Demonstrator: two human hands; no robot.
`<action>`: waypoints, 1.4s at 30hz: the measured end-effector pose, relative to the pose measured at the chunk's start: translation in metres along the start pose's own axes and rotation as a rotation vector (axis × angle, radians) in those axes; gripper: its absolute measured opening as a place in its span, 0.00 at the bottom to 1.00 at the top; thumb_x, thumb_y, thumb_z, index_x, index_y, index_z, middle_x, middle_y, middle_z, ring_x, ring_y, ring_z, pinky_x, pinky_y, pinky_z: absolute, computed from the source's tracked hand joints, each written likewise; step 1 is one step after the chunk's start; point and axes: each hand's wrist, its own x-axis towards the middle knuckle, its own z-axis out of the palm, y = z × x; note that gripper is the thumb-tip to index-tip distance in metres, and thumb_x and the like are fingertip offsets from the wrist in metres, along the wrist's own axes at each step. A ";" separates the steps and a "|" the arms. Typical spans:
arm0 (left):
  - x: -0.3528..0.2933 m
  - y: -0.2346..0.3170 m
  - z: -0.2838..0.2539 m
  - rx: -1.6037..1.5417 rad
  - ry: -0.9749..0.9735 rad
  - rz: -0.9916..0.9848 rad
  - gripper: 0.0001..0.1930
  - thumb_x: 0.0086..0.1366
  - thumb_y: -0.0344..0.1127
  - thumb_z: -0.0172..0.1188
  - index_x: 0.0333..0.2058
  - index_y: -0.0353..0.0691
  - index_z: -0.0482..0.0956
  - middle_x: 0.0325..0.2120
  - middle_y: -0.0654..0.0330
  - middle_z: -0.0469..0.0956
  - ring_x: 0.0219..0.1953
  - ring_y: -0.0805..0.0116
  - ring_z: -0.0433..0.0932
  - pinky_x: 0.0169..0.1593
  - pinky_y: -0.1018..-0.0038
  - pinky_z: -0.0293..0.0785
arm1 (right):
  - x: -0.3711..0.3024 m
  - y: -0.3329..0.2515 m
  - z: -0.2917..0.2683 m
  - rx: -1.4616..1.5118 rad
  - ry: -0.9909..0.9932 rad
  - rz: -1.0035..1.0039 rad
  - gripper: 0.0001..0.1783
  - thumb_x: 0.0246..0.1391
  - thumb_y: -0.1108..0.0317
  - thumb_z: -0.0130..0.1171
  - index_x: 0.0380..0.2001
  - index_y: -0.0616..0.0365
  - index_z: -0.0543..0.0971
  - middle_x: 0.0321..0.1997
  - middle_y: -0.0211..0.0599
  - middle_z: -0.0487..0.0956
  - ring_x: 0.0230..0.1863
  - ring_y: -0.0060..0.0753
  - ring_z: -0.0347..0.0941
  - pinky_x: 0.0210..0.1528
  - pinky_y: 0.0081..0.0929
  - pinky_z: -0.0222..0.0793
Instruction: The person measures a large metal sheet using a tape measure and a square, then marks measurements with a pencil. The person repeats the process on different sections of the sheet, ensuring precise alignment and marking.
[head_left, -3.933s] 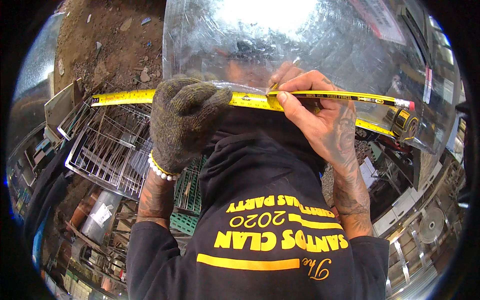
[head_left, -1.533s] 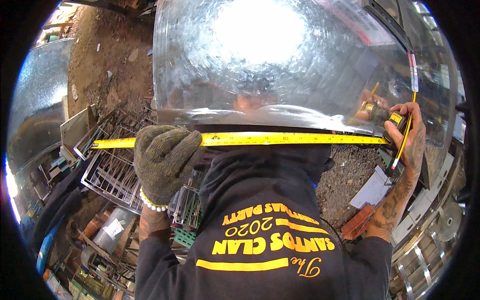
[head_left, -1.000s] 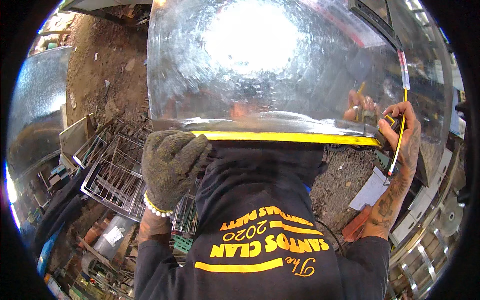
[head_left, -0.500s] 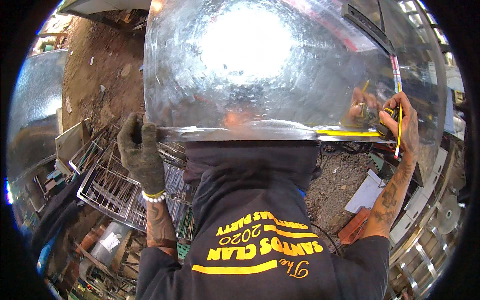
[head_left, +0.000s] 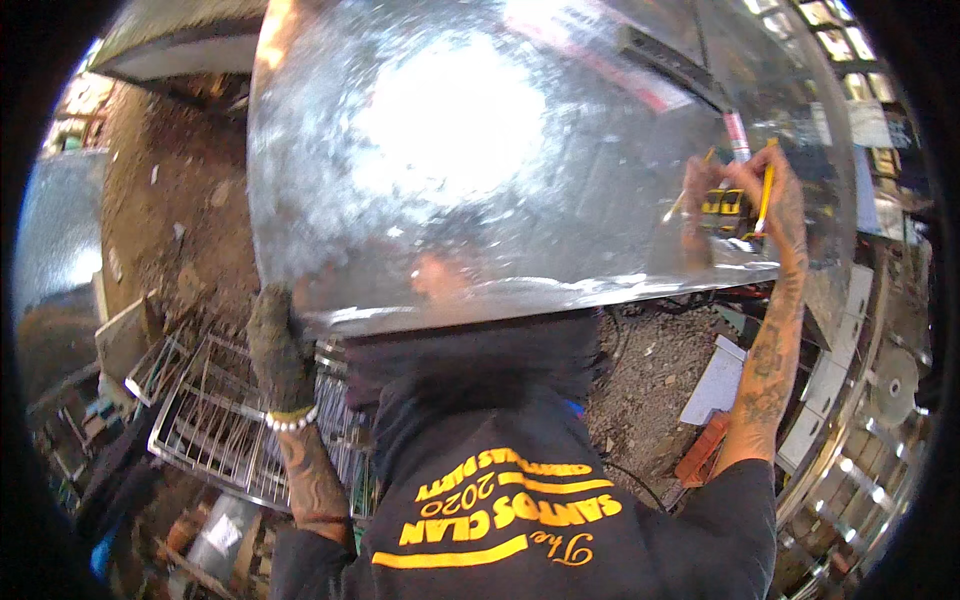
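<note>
A large shiny metal sheet lies in front of me, its near edge slanting up toward the right. My left hand, in a dark, dirty work glove, is closed at the sheet's near left corner, fingertips partly hidden. Over the right part of the sheet, my bare right hand grips a black-and-yellow tape measure. A thin yellow pencil-like stick is between the same fingers. The sheet mirrors the hand. Just beyond it lies a red-and-white marker-like piece.
A dark metal bar rests on the far right of the sheet. Below left stands a wire rack full of thin rods. A white board and an orange-red block lie on gravel at right. Bare soil stretches beyond the left edge.
The yellow blade along the sheet's near edge no longer shows. My right hand has moved up and left with the tape measure. The view has shifted, and the sheet's near edge now slants.
</note>
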 end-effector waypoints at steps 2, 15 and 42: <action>0.012 0.008 0.001 -0.072 -0.015 -0.017 0.26 0.59 0.27 0.62 0.57 0.35 0.72 0.51 0.46 0.76 0.52 0.46 0.76 0.55 0.59 0.73 | 0.021 0.000 0.001 -0.044 0.228 -0.112 0.22 0.56 0.51 0.67 0.36 0.60 0.75 0.30 0.40 0.79 0.33 0.42 0.77 0.38 0.35 0.71; 0.017 0.017 -0.016 -0.056 0.037 0.084 0.28 0.54 0.24 0.65 0.56 0.35 0.74 0.50 0.44 0.78 0.52 0.44 0.77 0.55 0.58 0.74 | 0.172 0.014 0.023 -0.101 -0.189 -0.391 0.26 0.43 0.72 0.63 0.47 0.57 0.66 0.42 0.35 0.71 0.50 0.38 0.70 0.58 0.31 0.64; -0.055 0.033 -0.005 -1.599 -0.567 -0.778 0.24 0.67 0.43 0.60 0.57 0.38 0.71 0.50 0.57 0.77 0.47 0.65 0.78 0.50 0.67 0.77 | -0.118 -0.230 0.064 0.237 -0.421 -0.845 0.23 0.38 0.73 0.69 0.41 0.55 0.73 0.47 0.42 0.77 0.55 0.47 0.73 0.72 0.49 0.56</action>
